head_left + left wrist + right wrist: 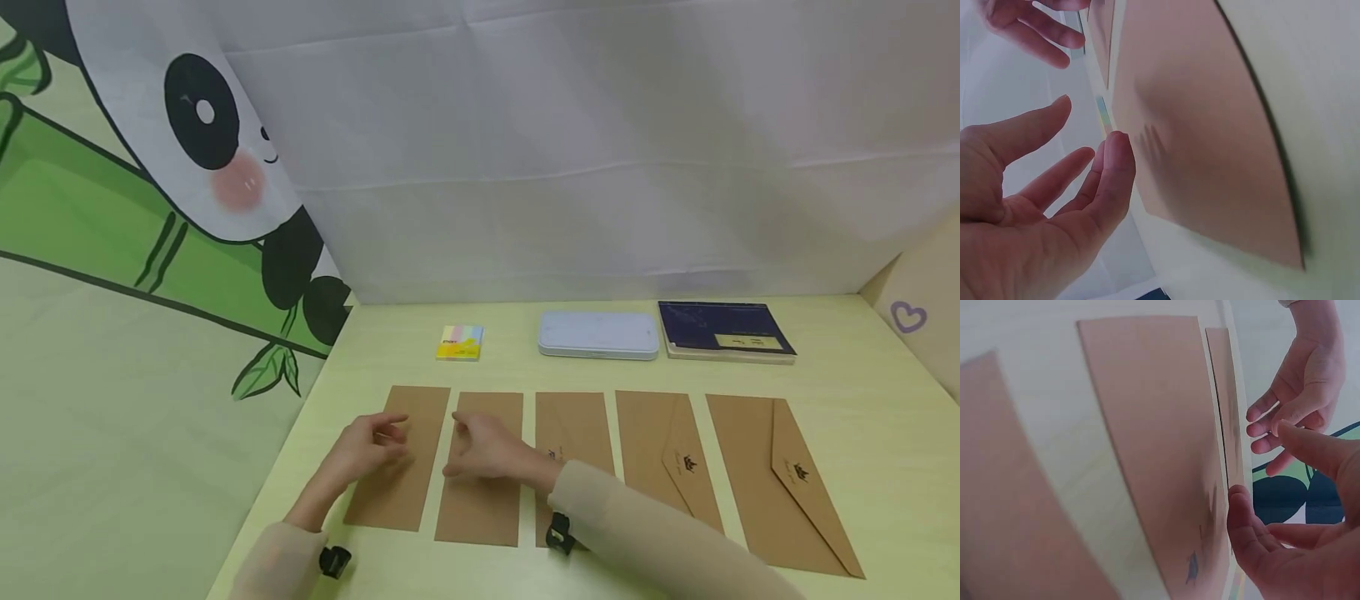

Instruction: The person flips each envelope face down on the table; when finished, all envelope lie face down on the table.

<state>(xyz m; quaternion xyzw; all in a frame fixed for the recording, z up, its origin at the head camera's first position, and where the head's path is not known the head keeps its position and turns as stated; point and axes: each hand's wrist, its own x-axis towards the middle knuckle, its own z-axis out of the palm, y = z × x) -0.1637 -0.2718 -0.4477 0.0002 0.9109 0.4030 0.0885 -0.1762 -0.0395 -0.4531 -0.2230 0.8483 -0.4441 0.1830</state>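
Note:
Several brown kraft envelopes lie in a row on the pale table. My left hand [367, 450] hovers over the leftmost envelope [423, 433], its fingers loosely bent and nothing between them. Over the second envelope [480, 512] is my right hand [483, 446], thumb and fingers apart and also holding nothing. In the left wrist view, a soft shadow of the left hand [1054, 212] falls on the envelope [1204, 125] beside it. The right wrist view has both hands facing each other, the right hand [1297, 544] nearer. My right wrist and sleeve partly cover the middle envelope [573, 417].
Behind the row sit a pad of sticky notes [460, 342], a pale flat case [597, 335] and a dark blue book [723, 330]. Further right lie two envelopes with crown-marked flaps, the fourth [645, 450] and the rightmost [757, 475]. A white cloth [562, 167] hangs behind the table.

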